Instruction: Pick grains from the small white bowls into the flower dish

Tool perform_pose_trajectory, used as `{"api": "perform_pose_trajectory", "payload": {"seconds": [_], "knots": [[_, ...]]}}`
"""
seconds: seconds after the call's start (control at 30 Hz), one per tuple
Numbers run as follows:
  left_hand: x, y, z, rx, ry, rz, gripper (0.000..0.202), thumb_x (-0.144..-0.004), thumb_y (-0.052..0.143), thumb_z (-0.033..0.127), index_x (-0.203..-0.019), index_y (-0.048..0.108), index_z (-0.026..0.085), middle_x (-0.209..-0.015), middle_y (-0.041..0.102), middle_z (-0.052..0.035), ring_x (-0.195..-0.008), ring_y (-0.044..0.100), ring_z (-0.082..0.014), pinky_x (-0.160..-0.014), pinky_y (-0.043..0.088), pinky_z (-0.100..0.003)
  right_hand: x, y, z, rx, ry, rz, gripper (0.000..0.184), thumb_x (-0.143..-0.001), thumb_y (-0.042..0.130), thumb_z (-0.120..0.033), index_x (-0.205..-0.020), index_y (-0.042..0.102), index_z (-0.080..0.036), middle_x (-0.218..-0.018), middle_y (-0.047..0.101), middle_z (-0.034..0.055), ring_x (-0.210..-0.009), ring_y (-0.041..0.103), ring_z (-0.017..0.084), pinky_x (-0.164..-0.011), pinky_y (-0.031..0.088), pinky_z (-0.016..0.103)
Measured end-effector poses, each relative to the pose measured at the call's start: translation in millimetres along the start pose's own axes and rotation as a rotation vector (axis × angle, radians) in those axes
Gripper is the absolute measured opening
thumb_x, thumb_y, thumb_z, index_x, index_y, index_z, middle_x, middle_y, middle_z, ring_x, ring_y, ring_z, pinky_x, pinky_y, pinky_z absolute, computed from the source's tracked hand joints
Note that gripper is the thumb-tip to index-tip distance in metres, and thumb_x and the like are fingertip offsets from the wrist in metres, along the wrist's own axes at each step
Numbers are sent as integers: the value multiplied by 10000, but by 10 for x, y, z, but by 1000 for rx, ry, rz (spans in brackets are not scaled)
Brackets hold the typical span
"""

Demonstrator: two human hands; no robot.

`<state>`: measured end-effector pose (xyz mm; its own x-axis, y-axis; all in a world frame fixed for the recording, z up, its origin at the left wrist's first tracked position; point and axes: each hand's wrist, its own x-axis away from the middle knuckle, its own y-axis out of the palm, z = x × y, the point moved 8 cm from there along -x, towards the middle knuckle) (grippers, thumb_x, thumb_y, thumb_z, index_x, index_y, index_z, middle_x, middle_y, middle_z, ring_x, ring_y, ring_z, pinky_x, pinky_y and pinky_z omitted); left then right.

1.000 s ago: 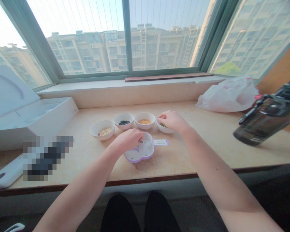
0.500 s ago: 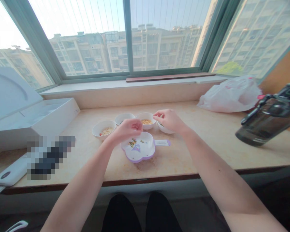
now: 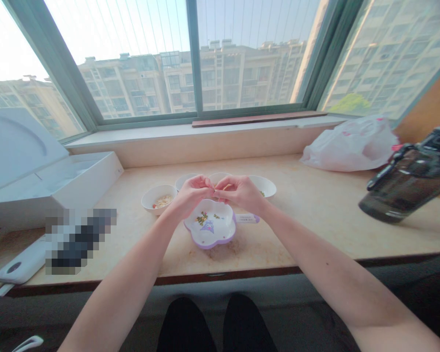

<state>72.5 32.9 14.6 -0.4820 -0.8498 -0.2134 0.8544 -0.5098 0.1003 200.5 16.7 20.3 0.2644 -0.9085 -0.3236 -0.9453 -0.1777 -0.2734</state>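
My left hand [image 3: 195,193] and my right hand [image 3: 239,190] meet at their fingertips just above the far rim of a flower-shaped white and purple dish [image 3: 218,230]. Both are closed in a pinch; whatever lies between the fingers is too small to make out. Small greenish and yellow pieces [image 3: 202,218] lie in the dish near a printed purple figure, and its handle points right. Behind my hands stand several white bowls, partly covered. The left bowl [image 3: 149,200] holds pale pieces with a bit of red. In the right bowl [image 3: 267,186] some green shows.
An open white box [image 3: 91,178] stands at the left, with a white power bank [image 3: 22,264] and cable in front of it. A white plastic bag [image 3: 352,144] and a tilted dark bottle [image 3: 403,181] are at the right. The table's edge runs before my knees.
My right hand has moved left from the right bowl and now touches my left hand's fingertips. The right bowl shows more fully. The view has shifted slightly.
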Motion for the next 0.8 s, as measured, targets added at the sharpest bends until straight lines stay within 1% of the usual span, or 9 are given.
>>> {"api": "perform_pose_trajectory", "payload": {"seconds": [0.2, 0.3, 0.37, 0.47, 0.53, 0.6, 0.67, 0.73, 0.8], "knots": [[-7, 25, -19, -26, -5, -39, 260, -681, 762, 254, -800, 543, 179, -786, 679, 3, -760, 696, -165, -815, 561, -362, -4, 0, 60, 39, 6, -20, 392, -746, 814, -562, -851, 760, -189, -692, 741, 29, -640, 703, 182, -609, 556, 295], [-7, 25, -26, -13, -11, -49, 278, -679, 782, 249, -812, 548, 179, -796, 678, 4, -768, 698, -164, -807, 557, -345, -2, 10, 74, 84, 3, -47, 358, -759, 808, -540, -850, 756, -198, -699, 740, 24, -631, 698, 181, -598, 547, 293], [-7, 8, -14, -12, -5, -33, 279, -678, 789, 242, -820, 557, 177, -801, 664, 10, -772, 686, -150, -799, 551, -323, 2, 2, 65, 110, 2, -58, 334, -782, 790, -523, -848, 745, -199, -712, 740, 23, -634, 695, 178, -601, 541, 291], [2, -34, 17, -98, -1, 7, 222, -720, 750, 244, -838, 574, 176, -812, 655, 12, -761, 665, -132, -782, 542, -297, 8, -65, 10, 157, -17, -46, 288, -819, 756, -478, -851, 727, -194, -722, 735, 16, -643, 690, 169, -617, 531, 286], [20, -47, 45, -261, 13, 10, 134, -761, 689, 224, -851, 602, 176, -813, 663, 4, -758, 654, -131, -762, 529, -282, 8, -168, -38, 207, -42, -4, 240, -836, 737, -429, -852, 714, -190, -713, 723, 6, -633, 676, 157, -617, 513, 276], [45, -34, 60, -512, 37, -13, 66, -783, 623, 181, -846, 640, 176, -816, 677, -8, -775, 647, -142, -746, 511, -272, 5, -298, -81, 235, -70, 58, 199, -841, 727, -384, -853, 704, -187, -695, 705, -4, -619, 658, 144, -609, 489, 264], [75, 15, 33, -814, 52, -77, 117, -791, 567, 142, -818, 673, 184, -807, 693, -18, -774, 635, -156, -724, 486, -272, -1, -395, -105, 204, -85, 80, 189, -833, 733, -365, -856, 700, -181, -671, 687, -9, -606, 640, 135, -601, 475, 256], [110, 85, -26, -1080, 62, -164, 181, -800, 527, 119, -797, 692, 195, -794, 706, -23, -748, 621, -165, -693, 453, -278, -6, -430, -110, 112, -74, 51, 206, -812, 752, -370, -845, 699, -173, -639, 666, -13, -583, 617, 128, -579, 467, 249], [146, 169, -74, -1249, 84, -251, 219, -807, 513, 103, -816, 708, 202, -814, 724, -28, -753, 622, -175, -676, 427, -283, -3, -410, -102, -11, -34, -10, 229, -785, 772, -383, -819, 698, -169, -625, 653, -14, -551, 586, 115, -541, 452, 238]]}}
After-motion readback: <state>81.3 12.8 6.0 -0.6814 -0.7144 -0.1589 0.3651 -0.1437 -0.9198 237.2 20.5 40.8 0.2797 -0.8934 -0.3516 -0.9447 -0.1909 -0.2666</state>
